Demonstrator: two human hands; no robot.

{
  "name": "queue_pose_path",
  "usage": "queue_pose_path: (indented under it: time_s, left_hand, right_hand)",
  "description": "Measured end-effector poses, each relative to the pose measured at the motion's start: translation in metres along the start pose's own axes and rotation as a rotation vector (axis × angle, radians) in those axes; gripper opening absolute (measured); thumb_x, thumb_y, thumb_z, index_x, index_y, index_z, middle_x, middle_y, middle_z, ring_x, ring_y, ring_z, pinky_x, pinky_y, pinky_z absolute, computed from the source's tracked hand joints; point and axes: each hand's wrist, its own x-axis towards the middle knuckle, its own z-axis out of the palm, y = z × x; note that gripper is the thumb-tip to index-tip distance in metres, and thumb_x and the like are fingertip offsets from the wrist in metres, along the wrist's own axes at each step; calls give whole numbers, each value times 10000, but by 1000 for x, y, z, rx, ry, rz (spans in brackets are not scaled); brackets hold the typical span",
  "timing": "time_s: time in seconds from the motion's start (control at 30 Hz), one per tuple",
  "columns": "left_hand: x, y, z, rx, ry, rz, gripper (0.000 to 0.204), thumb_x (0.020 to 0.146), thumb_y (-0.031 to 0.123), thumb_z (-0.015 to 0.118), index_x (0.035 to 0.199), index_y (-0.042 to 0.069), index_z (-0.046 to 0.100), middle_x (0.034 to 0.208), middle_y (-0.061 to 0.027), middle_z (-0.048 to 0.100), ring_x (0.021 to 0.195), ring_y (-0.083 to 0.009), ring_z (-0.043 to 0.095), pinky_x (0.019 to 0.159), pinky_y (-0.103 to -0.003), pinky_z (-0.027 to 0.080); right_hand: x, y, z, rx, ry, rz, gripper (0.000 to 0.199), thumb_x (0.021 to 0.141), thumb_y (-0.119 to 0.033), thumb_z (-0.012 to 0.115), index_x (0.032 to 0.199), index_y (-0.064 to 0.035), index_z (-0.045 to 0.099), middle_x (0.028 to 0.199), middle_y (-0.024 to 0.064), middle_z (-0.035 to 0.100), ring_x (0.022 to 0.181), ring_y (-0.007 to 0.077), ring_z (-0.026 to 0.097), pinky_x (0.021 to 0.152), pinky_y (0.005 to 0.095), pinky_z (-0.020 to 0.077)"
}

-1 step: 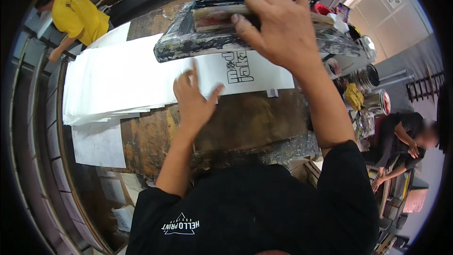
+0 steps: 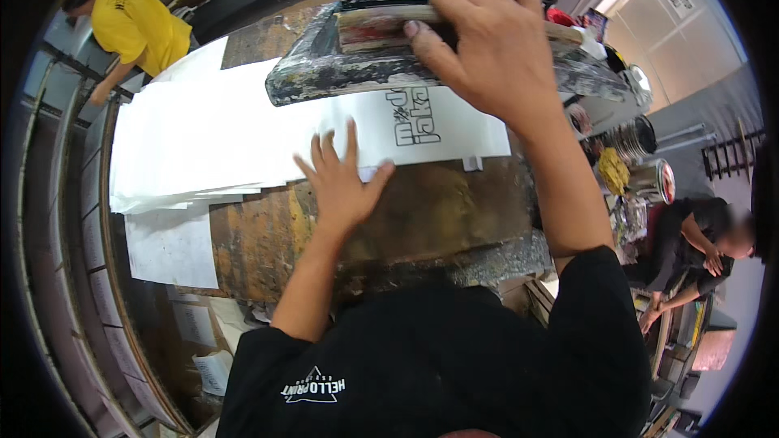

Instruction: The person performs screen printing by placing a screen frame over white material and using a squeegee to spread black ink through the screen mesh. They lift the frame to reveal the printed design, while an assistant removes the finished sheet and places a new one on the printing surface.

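A wooden-handled squeegee (image 2: 373, 31) lies across a screen-printing frame (image 2: 324, 81) smeared with dark ink, its handle gripped by my right hand (image 2: 499, 57). That hand is closed, with the thumb on the near side. Below the frame's near edge shows a white sheet (image 2: 475, 131) with black printed lettering; the frame hides its far part. My left hand (image 2: 345, 186) is open, fingers spread, at the near edge of this sheet beside the print. Whether its fingertips touch the paper I cannot tell.
White sheets (image 2: 195, 130) lie stacked and overlapping at left on a stained wooden table (image 2: 268, 235). A metal rack (image 2: 105, 219) stands further left. Cans (image 2: 637, 134) and a yellow crumpled cloth (image 2: 613, 170) are at right. One person in yellow (image 2: 142, 20) stands far left; another in black (image 2: 690, 235) sits at right.
My left hand has shifted slightly right and its fingers have spread wider. My right hand stays on the squeegee, slightly further right in the picture.
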Motion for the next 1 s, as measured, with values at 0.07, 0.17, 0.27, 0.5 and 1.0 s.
queue_pose_path:
  time_s: [0.07, 0.17, 0.27, 0.5, 1.0]
  left_hand:
    - [-31, -18, 40, 265, -60, -9, 1112, 943, 828, 432, 1641, -25, 287, 1701, -305, 234, 1626, -425, 77, 1186, -735, -165]
    - [-17, -1, 22, 146, -243, -27, 1242, 887, 912, 399, 1638, -66, 249, 1720, -286, 195, 1638, -382, 32, 1205, -722, -134]
    - [14, 16, -6, -124, 36, 73, 1015, 931, 690, 630, 1485, -145, 471, 1568, -295, 474, 1540, -417, 345, 1253, -683, 13]
    - [43, -10, -48, -414, 417, -118, 449, 985, 200, 734, 1349, -54, 669, 1372, -257, 674, 1367, -357, 604, 1292, -557, 187]
    - [37, -14, 20, 11, 78, 562, 543, 1061, 315, 547, 1571, 144, 482, 1698, -227, 303, 1587, -404, 254, 1279, -647, 132]
  right_hand:
    - [14, 2, 2, 10, 73, -48, 370, 943, -442, 687, 964, -73, 699, 872, 108, 684, 878, 312, 666, 886, 454, 411]
    - [28, 15, 4, -31, 39, -37, 401, 948, -460, 688, 984, -61, 703, 882, 124, 704, 866, 339, 671, 871, 453, 418]
    - [50, 7, -6, 110, 5, 70, 392, 965, -409, 632, 859, -35, 685, 725, 112, 660, 658, 251, 603, 695, 394, 476]
    - [64, 37, 12, 239, 27, 45, 437, 990, -405, 595, 740, -52, 654, 593, 69, 596, 516, 184, 528, 579, 356, 427]
    - [48, 18, -21, 71, -200, 132, 596, 1048, -600, 473, 780, -95, 644, 735, 99, 663, 719, 214, 593, 867, 434, 414]
